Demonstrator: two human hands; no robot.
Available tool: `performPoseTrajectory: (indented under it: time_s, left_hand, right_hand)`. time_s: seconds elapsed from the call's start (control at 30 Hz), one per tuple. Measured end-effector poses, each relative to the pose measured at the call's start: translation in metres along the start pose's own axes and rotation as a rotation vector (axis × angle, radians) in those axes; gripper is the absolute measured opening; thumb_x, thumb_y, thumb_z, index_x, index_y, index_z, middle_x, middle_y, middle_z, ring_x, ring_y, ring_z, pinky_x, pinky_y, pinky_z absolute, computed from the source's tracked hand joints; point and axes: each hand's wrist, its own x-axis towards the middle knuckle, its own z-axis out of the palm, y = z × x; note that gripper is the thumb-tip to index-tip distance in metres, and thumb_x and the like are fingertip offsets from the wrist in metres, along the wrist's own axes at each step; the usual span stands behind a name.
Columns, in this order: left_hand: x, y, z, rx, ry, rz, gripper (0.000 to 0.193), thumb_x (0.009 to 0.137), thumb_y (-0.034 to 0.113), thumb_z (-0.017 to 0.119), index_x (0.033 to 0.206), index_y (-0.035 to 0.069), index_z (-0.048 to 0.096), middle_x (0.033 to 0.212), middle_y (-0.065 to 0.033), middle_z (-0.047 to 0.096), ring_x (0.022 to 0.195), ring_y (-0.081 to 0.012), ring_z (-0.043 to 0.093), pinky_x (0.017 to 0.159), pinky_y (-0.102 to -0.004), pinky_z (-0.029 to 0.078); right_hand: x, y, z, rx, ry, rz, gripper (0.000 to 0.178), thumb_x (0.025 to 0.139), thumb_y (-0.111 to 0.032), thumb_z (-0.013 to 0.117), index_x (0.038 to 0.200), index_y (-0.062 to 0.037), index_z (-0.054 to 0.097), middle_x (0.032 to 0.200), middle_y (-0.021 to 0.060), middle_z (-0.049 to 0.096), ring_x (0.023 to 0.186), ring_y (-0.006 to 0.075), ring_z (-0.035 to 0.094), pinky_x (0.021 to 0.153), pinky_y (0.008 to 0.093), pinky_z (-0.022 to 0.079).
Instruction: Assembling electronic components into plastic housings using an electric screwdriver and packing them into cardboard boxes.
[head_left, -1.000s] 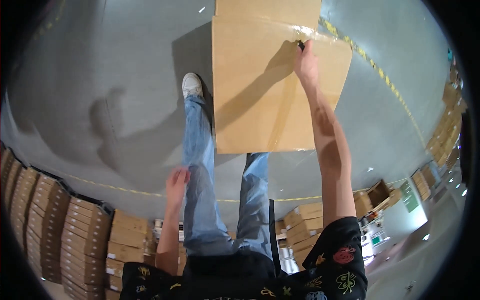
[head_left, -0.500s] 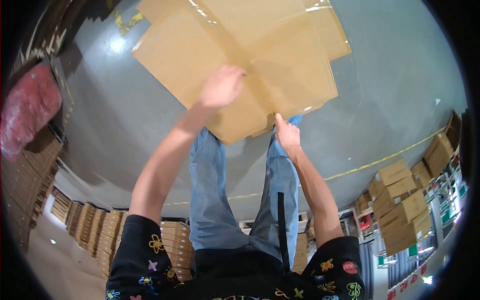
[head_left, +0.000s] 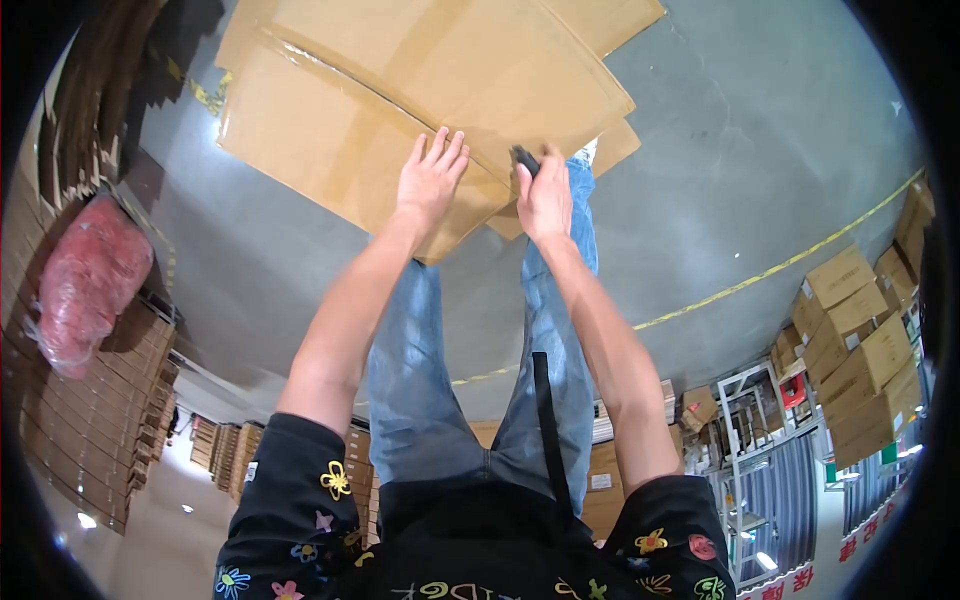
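A large flattened brown cardboard box (head_left: 400, 90) lies on the grey floor in front of my legs, with a strip of clear tape along its seam. My left hand (head_left: 430, 178) presses flat on the cardboard near its front edge, fingers spread. My right hand (head_left: 545, 195) is closed around a small dark tool (head_left: 525, 158) whose tip touches the cardboard beside the seam. What kind of tool it is cannot be made out. My blue jeans (head_left: 470, 380) show between my arms.
A red plastic-wrapped bundle (head_left: 85, 280) rests on stacked flat cartons (head_left: 90, 420) at the left. Brown boxes (head_left: 850, 330) are piled at the right beyond a yellow floor line (head_left: 760, 280). A metal rack (head_left: 760, 420) stands at the lower right.
My left hand rose from my thigh onto the cardboard. My right hand came down from the box's far edge to its near part, and the view swung left.
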Motion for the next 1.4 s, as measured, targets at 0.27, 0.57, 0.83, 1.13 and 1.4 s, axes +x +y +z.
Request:
performPoseTrajectory:
  time_s: [0.27, 0.57, 0.83, 1.13, 1.4]
  left_hand:
    - [0.038, -0.008, -0.021, -0.028, -0.151, -0.059, 0.035, 0.076, 0.019, 0.061, 0.11, 0.01, 0.058, 0.113, -0.0016, 0.056, 0.115, -0.0177, 0.048, 0.098, -0.0413, 0.036]
    - [-0.119, -0.028, -0.066, -0.517, -0.228, 0.484, 0.036, 0.071, 0.042, 0.07, 0.087, 0.01, 0.064, 0.087, -0.006, 0.063, 0.086, -0.0253, 0.06, 0.072, -0.0369, 0.049]
    - [-0.028, -0.065, -0.02, -1.471, -0.119, -0.742, 0.062, 0.08, 0.043, 0.062, 0.117, -0.003, 0.044, 0.105, -0.0171, 0.057, 0.097, -0.0215, 0.056, 0.08, -0.0316, 0.046]
    - [0.013, -0.071, -0.022, -2.325, 0.211, -0.905, 0.025, 0.082, 0.021, 0.067, 0.097, 0.012, 0.049, 0.106, -0.0039, 0.053, 0.102, -0.0177, 0.051, 0.086, -0.0333, 0.043]
    - [-0.008, -0.071, -0.013, -2.399, 0.289, -0.665, 0.033, 0.079, 0.019, 0.071, 0.099, 0.008, 0.047, 0.084, -0.001, 0.054, 0.075, -0.0091, 0.055, 0.06, -0.0213, 0.044]
  right_hand:
    - [0.032, -0.012, 0.008, -0.202, -0.116, -0.241, 0.04, 0.09, -0.025, 0.054, 0.108, 0.009, 0.044, 0.134, 0.0268, 0.04, 0.098, 0.037, 0.052, 0.086, 0.0432, 0.046]
    - [0.024, -0.008, 0.009, -0.185, -0.15, -0.082, 0.031, 0.091, -0.023, 0.052, 0.106, 0.0019, 0.043, 0.139, 0.0292, 0.031, 0.088, 0.0403, 0.06, 0.074, 0.0479, 0.051]
    - [-0.033, 0.012, 0.045, 0.218, -0.449, 0.134, 0.033, 0.093, -0.021, 0.049, 0.116, 0.0018, 0.042, 0.105, 0.0315, 0.055, 0.107, 0.0398, 0.052, 0.093, 0.0437, 0.039]
    - [-0.026, 0.121, 0.066, 0.372, -0.787, 0.381, 0.026, 0.092, -0.027, 0.057, 0.095, -0.0016, 0.049, 0.067, 0.0027, 0.05, 0.06, 0.0098, 0.05, 0.053, 0.0259, 0.042]
    - [0.105, 0.126, -0.084, -0.056, -0.769, 0.019, 0.031, 0.093, -0.029, 0.049, 0.093, 0.0014, 0.055, 0.068, 0.0082, 0.057, 0.061, 0.015, 0.056, 0.053, 0.0287, 0.046]
